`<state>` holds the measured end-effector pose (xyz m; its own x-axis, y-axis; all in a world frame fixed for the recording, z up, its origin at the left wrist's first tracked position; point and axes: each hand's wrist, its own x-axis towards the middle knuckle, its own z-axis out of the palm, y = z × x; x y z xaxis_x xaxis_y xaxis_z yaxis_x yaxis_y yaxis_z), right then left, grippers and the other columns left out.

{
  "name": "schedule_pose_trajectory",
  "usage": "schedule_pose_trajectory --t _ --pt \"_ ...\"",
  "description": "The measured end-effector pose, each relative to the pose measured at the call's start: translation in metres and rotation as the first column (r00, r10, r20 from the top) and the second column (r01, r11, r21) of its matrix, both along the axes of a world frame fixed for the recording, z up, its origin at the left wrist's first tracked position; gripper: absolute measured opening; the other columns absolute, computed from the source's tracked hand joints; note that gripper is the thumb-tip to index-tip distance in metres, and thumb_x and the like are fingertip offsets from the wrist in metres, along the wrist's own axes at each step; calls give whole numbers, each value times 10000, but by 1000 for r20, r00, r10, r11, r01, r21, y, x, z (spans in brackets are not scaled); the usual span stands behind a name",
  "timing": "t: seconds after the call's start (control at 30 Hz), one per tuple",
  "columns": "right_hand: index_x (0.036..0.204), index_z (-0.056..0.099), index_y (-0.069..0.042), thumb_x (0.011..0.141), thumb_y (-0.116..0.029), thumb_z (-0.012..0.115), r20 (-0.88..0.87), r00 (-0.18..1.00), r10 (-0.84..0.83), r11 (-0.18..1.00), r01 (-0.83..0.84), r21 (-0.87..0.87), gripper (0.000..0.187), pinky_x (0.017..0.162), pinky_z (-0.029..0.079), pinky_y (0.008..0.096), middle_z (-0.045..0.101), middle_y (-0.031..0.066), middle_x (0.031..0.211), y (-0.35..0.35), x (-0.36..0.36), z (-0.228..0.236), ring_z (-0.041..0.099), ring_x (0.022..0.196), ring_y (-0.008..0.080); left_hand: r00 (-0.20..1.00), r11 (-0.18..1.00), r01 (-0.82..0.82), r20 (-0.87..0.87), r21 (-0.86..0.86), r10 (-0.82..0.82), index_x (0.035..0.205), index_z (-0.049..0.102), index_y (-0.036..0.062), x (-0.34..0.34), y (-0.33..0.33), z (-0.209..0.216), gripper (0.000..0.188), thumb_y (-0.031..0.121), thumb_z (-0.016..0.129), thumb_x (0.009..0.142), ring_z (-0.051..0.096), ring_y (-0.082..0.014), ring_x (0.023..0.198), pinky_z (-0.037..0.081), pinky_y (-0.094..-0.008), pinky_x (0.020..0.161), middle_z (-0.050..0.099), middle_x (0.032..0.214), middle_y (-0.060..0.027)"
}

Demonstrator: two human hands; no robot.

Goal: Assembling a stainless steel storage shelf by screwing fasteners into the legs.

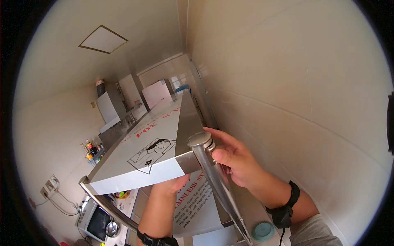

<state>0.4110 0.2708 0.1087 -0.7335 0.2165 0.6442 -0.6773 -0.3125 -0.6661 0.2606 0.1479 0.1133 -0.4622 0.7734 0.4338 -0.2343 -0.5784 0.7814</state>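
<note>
left post [107, 204] stands at the near left corner of the upper shelf [135, 183], which appears in place, printed covering on. left hand [175, 184] is beneath the near edge; grip cannot be told. right post [217, 184] stands at the near right corner; right hand [233, 160] holds it below the cap, fixing unconfirmed.

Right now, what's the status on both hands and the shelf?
Right hand against round silver metal post, near top. Left hand partly hidden beneath silver rectangular metal shelf. Beige wall along right side.
</note>
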Motion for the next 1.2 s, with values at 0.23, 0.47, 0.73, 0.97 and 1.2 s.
schedule_pose_trajectory --t 0.23,0.47,0.73,0.97,1.2 --pt "1276 353 -55 767 -245 651 13 1000 -18 1000 18 -7 620 439 332 197 581 33 722 -3 2 3 478 545 54 998 994 46 -38 -99 -50 896 576 93 -6 -9 4 201 256 555 780 559 -193 865 450 -323 767 590 926 -60" --pt "1271 364 -58 771 -235 644 -4 1000 -19 999 19 -31 600 433 327 195 578 29 703 -1 -3 -1 477 539 55 999 997 -46 -18 -58 45 877 583 94 -4 -4 1 187 251 554 780 549 -187 896 437 -325 799 593 926 -56" --pt "1258 370 -42 777 -255 639 5 996 -86 996 86 22 591 448 333 196 572 46 797 2 4 -2 479 585 57 968 998 -56 -246 -27 47 886 556 58 -11 -6 0 174 205 546 794 556 -173 838 450 -288 723 583 884 -54" --pt "1114 498 -78 800 -205 596 117 976 -186 961 205 -185 353 460 320 175 554 45 794 26 39 -41 436 544 59 971 946 -182 -103 267 216 988 539 32 50 4 -13 208 107 536 794 540 -189 884 452 -302 722 578 981 -81" --pt "1044 532 -50 799 -118 578 838 517 177 906 246 -344 258 630 438 272 573 34 875 67 0 -347 561 757 146 889 919 -178 -343 351 303 1148 382 24 92 17 -35 584 -12 687 651 502 -247 991 493 -350 710 487 1113 -111"
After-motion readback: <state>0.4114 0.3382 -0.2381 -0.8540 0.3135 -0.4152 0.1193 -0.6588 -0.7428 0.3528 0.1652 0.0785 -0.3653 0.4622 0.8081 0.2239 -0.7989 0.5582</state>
